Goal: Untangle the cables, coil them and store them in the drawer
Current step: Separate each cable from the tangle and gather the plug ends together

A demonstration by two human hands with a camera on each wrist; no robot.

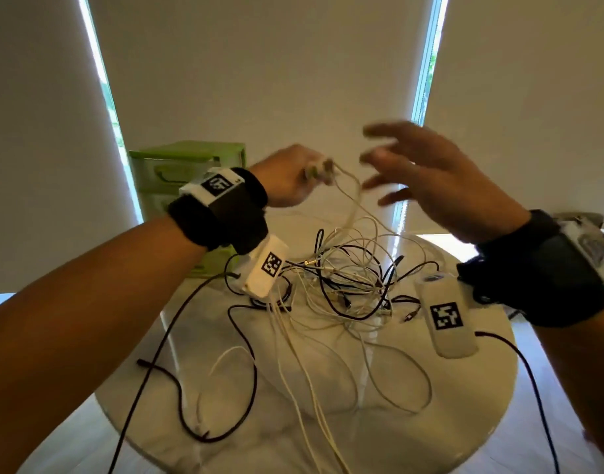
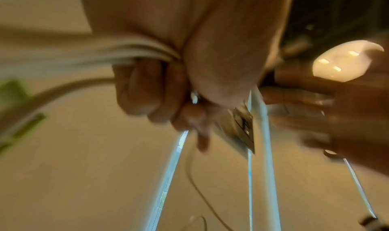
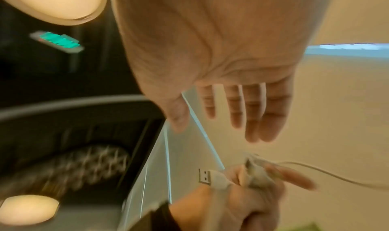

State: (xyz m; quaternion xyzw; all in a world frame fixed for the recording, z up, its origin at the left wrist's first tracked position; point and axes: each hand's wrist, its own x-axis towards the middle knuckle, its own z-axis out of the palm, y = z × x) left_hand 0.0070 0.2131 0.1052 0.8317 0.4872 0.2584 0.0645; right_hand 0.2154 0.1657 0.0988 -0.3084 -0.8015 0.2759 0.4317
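Observation:
A tangle of white and black cables [image 1: 352, 285] lies on a round white marble table [image 1: 482, 381]. My left hand [image 1: 293, 179] is raised above the pile and grips a bunch of white cable [image 2: 134, 54] in its fist. The cable's USB plug [image 3: 205, 176] sticks out of that fist, and strands trail down into the tangle. My right hand [image 1: 427, 172] hovers just right of the left hand with fingers [image 3: 250, 111] spread and straight, holding nothing. A green drawer unit [image 1: 187, 165] stands at the table's far left, behind my left wrist.
Loose black cable [image 1: 191, 398] and white cable [image 1: 396, 381] loops spread over the near half of the table. Pale roller blinds [image 1: 259, 80] with bright window gaps close off the back. A wooden floor [image 1: 567, 371] shows to the right of the table.

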